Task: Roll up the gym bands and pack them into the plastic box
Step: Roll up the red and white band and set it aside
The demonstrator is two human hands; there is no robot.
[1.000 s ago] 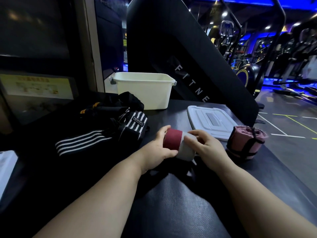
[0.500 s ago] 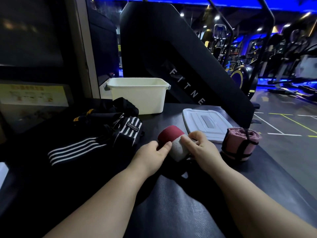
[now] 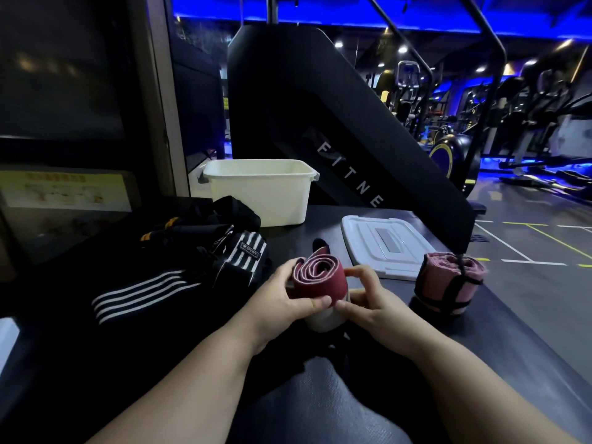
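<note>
Gym band (image 3: 320, 283) in dark red and white, rolled into a snug coil and caught between both hands; resting on the table (image 3: 320, 398) or just clear of it, hard to tell. Clasped on one side by the left hand (image 3: 278, 302), fingers curled round it; pinched on the other by the right hand (image 3: 368, 304), thumb and fingertips closed on it. Stood on end: long axis near upright, spiral end up and tipped slightly forward, white end down.

Looks rolled, not yet packed. Beyond the hands, well apart: plastic box (image 3: 259, 200), open, inside hidden. Ahead of the right hand: lid (image 3: 381, 248), lying flat. Further right: pink roll (image 3: 448, 286), strapped, also unpacked. Left of the left hand: heap of black striped bands (image 3: 179, 264), seemingly unrolled. Most of the job probably left.
</note>
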